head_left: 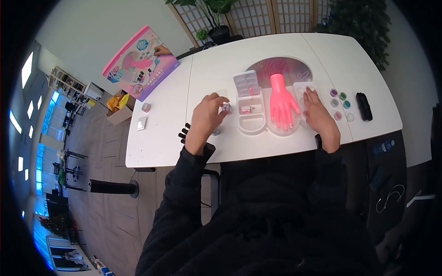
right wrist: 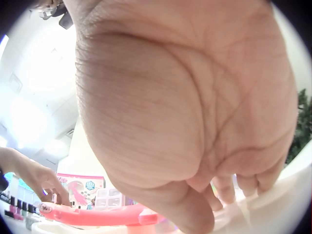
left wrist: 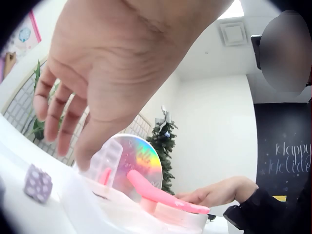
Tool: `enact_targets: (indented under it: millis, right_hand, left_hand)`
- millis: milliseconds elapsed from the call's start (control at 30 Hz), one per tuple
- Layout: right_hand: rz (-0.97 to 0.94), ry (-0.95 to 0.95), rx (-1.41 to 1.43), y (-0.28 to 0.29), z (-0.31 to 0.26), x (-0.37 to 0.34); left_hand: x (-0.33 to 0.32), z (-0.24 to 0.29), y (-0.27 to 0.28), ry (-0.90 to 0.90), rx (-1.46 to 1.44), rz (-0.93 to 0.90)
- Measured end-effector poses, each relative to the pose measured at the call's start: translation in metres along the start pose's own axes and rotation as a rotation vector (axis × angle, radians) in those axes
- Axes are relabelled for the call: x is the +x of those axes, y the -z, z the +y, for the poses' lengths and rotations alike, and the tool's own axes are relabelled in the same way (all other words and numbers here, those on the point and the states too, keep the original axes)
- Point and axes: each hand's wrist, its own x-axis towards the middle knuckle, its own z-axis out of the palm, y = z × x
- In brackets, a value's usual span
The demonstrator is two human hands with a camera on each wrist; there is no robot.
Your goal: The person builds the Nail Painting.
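Black long sleeves, black wristbands.

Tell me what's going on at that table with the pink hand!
Someone's left hand hovers, fingers loosely bent, by a small patterned item. Their right hand rests its fingers on the white tray, beside the pink model hand lying there. A box saying "nail art" stands nearby.

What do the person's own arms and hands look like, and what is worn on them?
The left hand and right hand wear no gloves. Long black sleeves reach near the wrists, and a small black object sits at each wrist.
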Motion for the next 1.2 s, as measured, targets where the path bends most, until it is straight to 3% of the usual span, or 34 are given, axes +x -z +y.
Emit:
enact_targets:
  millis: [67, 167, 300, 433, 500, 533, 600, 733, 800, 867, 933, 1000, 1133, 1200]
  right_hand:
    - [0.003, 0.007, 0.011, -0.002, 0.003, 0.002]
    - [-0.008, -0.004, 0.012, 0.000, 0.002, 0.002]
    - [-0.015, -0.016, 0.005, 0.003, -0.003, 0.002]
    - [-0.009, -0.008, 0.004, -0.001, 0.002, 0.003]
    - [-0.001, -0.003, -0.006, -0.001, 0.002, 0.004]
    - [-0.013, -0.013, 0.008, -0.001, 0.002, 0.004]
    - [-0.024, -0.020, 0.020, -0.002, 0.003, 0.006]
    - [-0.016, -0.002, -0.001, -0.004, 0.005, 0.006]
    - [-0.020, -0.004, 0.002, -0.001, 0.005, 0.004]
    - [-0.030, -0.005, -0.003, 0.002, 0.000, 0.002]
    - [-0.024, -0.006, -0.006, 0.002, -0.001, 0.002]
    - [-0.021, -0.011, -0.003, 0.001, -0.001, 0.001]
    - [0.041, 0.018, -0.003, 0.000, -0.003, -0.002]
    - [0.083, 0.030, 0.016, -0.002, -0.003, -0.003]
  left_hand:
    - [-0.016, -0.005, 0.011, 0.035, 0.077, -0.030]
    - [-0.035, -0.008, 0.015, 0.132, 0.207, -0.224]
    - [-0.048, -0.021, -0.005, 0.012, 0.205, -0.256]
    - [-0.038, -0.006, 0.004, 0.072, 0.167, -0.196]
    - [-0.023, 0.001, 0.009, 0.040, -0.134, -0.106]
    - [-0.017, 0.007, 0.010, 0.041, -0.135, -0.101]
    - [-0.003, 0.021, 0.007, -0.089, -0.473, -0.037]
    - [0.022, 0.034, -0.019, -0.160, -0.559, -0.029]
    - [0.030, 0.034, -0.035, -0.198, -0.550, 0.000]
    - [0.031, 0.039, -0.041, -0.227, -0.209, 0.024]
    - [0.032, 0.037, -0.048, -0.222, -0.237, 0.062]
    - [0.030, 0.035, -0.045, -0.229, -0.064, 0.056]
    - [0.030, 0.034, -0.038, -0.235, -0.109, 0.051]
    - [0.031, 0.029, -0.040, -0.326, -0.119, 0.033]
